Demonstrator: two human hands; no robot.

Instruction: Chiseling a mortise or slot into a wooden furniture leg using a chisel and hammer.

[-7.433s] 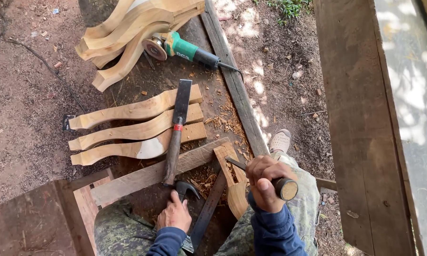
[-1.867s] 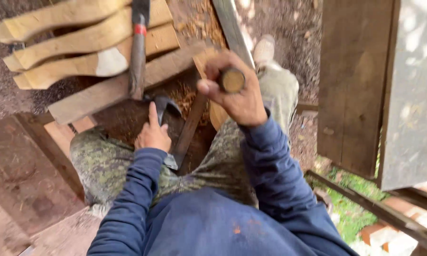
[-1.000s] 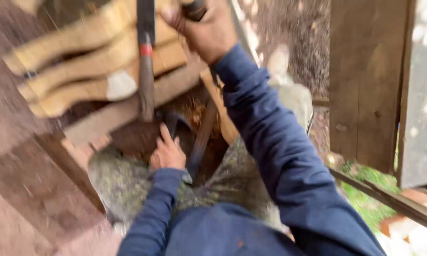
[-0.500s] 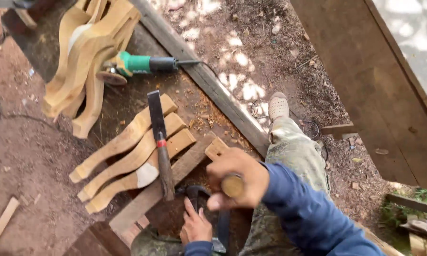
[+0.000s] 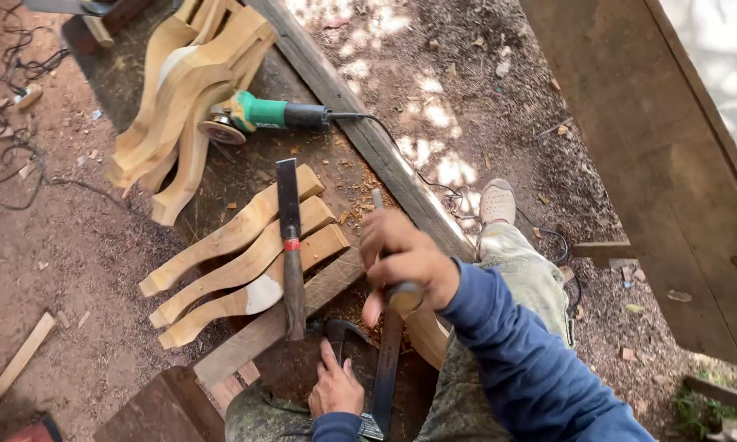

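Note:
My right hand point(image 5: 405, 258) is closed around the round wooden handle of a long tool point(image 5: 387, 360), whose dark flat blade runs down past my knee. My left hand point(image 5: 336, 386) lies flat, fingers spread, on a dark curved metal piece point(image 5: 336, 331) over a wooden block. Just left of both hands, a chisel with a red band point(image 5: 289, 245) rests across three curved wooden legs point(image 5: 237, 262). A sloping wooden batten point(image 5: 262, 331) passes under the chisel's tip.
A green angle grinder point(image 5: 262, 115) lies by a stack of curved legs point(image 5: 188, 90). A long plank point(image 5: 360, 123) runs diagonally past it, and my shoe point(image 5: 497, 200) sits beside the plank. Cables point(image 5: 24, 65) trail at left. Dark boards point(image 5: 655, 147) stand at right.
My right hand, raised high with the tool a second ago, has come down to just above the workpiece. My left hand has stayed pressed in place. The view has tilted forward.

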